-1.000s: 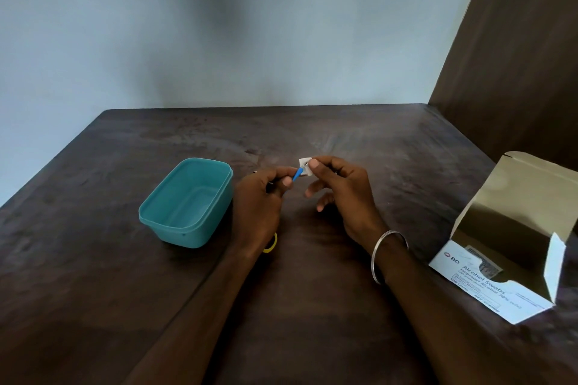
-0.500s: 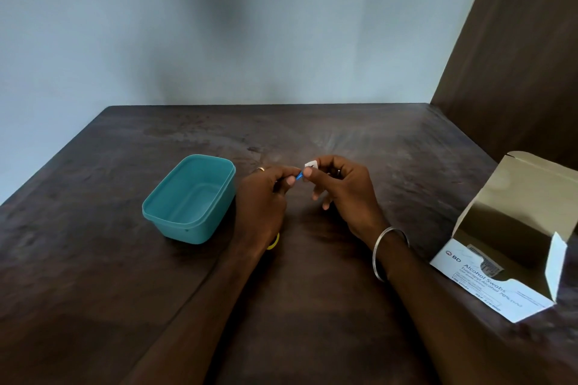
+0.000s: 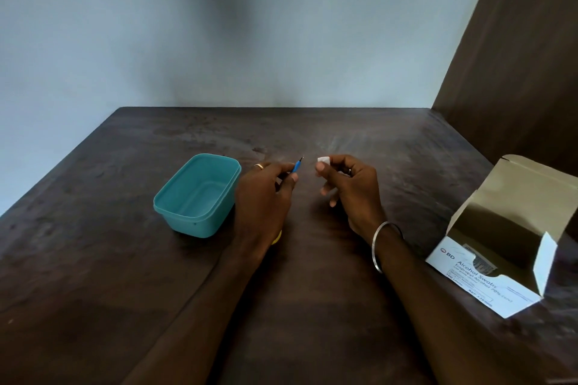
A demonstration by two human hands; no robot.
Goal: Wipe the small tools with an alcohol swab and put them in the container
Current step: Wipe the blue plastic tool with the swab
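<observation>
My left hand [image 3: 266, 194] pinches a small blue tool [image 3: 297, 166] with a thin metal tip that points up and to the right. My right hand [image 3: 350, 187] pinches a small white alcohol swab [image 3: 323, 160] between thumb and forefinger, a short gap to the right of the tool's tip. A teal plastic container [image 3: 197, 197] stands open and empty on the table just left of my left hand. Something yellow [image 3: 276, 239] peeks out from under my left wrist.
An open white box of alcohol swabs [image 3: 488, 262] lies at the right edge of the dark wooden table [image 3: 125, 291]. A grey wall closes the far side, and a dark wooden panel stands at the right.
The swab was on the tool's tip. Now my hands have drawn apart, the tool's metal tip is bare and the swab sits clear of it to the right.
</observation>
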